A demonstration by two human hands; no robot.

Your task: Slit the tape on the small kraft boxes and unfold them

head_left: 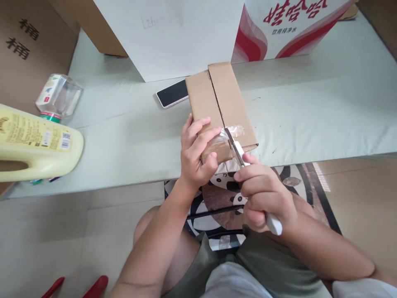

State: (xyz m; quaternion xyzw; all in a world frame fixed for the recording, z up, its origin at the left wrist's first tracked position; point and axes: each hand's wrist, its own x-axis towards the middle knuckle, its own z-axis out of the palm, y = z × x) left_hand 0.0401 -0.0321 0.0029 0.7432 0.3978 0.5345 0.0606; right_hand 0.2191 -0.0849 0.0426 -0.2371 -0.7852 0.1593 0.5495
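Note:
A flat brown cardboard box [221, 99] lies on the pale table [310, 107], its near end over the table's front edge. Clear tape [238, 131] crosses the seam at that end. My left hand [195, 155] wraps round the box's near left corner, fingers on top, thumb on the end face. My right hand [263, 194] is closed on the white handle of a utility knife [240, 154]. The blade tip sits in the seam by the tape.
A phone [171, 94] lies face up left of the box. Behind stand a white box [173, 33] and a red-and-white carton [288, 25]. At left are a yellow jug [37, 145], a clear plastic bottle [58, 97] and brown cartons [27, 45].

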